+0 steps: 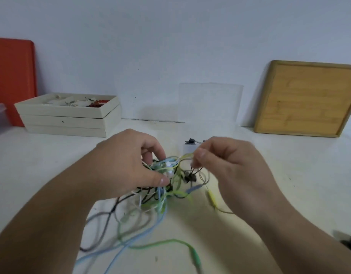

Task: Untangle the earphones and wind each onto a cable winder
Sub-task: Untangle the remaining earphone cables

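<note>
Lifting one tangle of earphone cords (164,186) just above the white table (289,175), mid-table, well apart from wall and edges. Pinching it with left hand (127,165); right hand (230,167) pinching a yellow-green strand. Trailing loose ends nearer. Three stacked trays (71,119), one wooden board (309,99) behind.

On the white table (52,165) we see, far left, a red board (12,76) leaning on the wall behind a stack of cream trays (71,119) holding small beads, a clear plastic sheet (210,101) at centre, and a wooden board (309,99) propped far right.
</note>
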The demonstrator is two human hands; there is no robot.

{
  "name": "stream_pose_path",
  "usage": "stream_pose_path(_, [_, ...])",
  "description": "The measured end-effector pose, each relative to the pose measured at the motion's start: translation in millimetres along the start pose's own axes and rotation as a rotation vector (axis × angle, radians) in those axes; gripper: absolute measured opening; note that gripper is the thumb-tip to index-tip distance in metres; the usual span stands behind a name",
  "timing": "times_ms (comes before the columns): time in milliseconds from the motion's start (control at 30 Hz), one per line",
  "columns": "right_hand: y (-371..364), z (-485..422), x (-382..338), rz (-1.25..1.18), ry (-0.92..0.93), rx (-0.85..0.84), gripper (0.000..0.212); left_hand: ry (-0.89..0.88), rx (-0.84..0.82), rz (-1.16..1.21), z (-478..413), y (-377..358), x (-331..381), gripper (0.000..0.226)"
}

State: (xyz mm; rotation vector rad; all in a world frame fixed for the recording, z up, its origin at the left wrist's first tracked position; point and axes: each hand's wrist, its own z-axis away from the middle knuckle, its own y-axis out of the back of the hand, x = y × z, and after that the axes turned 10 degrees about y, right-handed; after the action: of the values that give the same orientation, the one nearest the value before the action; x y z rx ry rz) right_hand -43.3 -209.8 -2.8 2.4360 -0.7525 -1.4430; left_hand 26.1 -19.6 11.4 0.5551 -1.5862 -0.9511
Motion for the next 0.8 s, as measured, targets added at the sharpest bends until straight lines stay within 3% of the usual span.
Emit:
stream_pose_path(100, [5.4, -0.8, -10.8, -0.157, -0.027, 0.049, 0.026, -0.011, 0.089, 0.032, 0.5, 2.8, 1.2, 0.026])
stream_pose_path(200, [4.2, -1.5, -6.5, -0.087, -0.100, -0.043, 0.026, -0.041, 0.155, 0.153, 1.3, 6.1, 4.0, 0.009])
stream_pose_path(333, [0.2, -2.2, 5.1, 0.001, -0.155, -0.124, 0.023, -0.016, 0.243, 0.377, -2.9, 5.4, 5.4, 0.019])
stream_pose_path(467, [0.5, -1.1, -0.5, -0.023, -0.016, -0.091, 0.018, -0.027, 0.479, 0.512, -8.0, -0.7, 6.2, 0.026])
stream_pose_path(600, [1.8, -0.9, -1.2, 0.018, 0.039, 0.042, 0.022, -0.157, 0.742, 0.337, -8.4, 0.2, 1.4, 0.012])
stream_pose_path(667, [2.7, -0.7, 0.1, -0.037, -0.058, 0.003, 0.024, -0.215, 0.650, 0.315, -6.4, 1.1, 3.7, 0.016])
stream_pose_path(800, [3.6, 0.1, 2.6, -0.158, -0.125, -0.049, 0.022, -0.105, 0.214, 0.240, 0.4, -1.8, 11.2, 0.057])
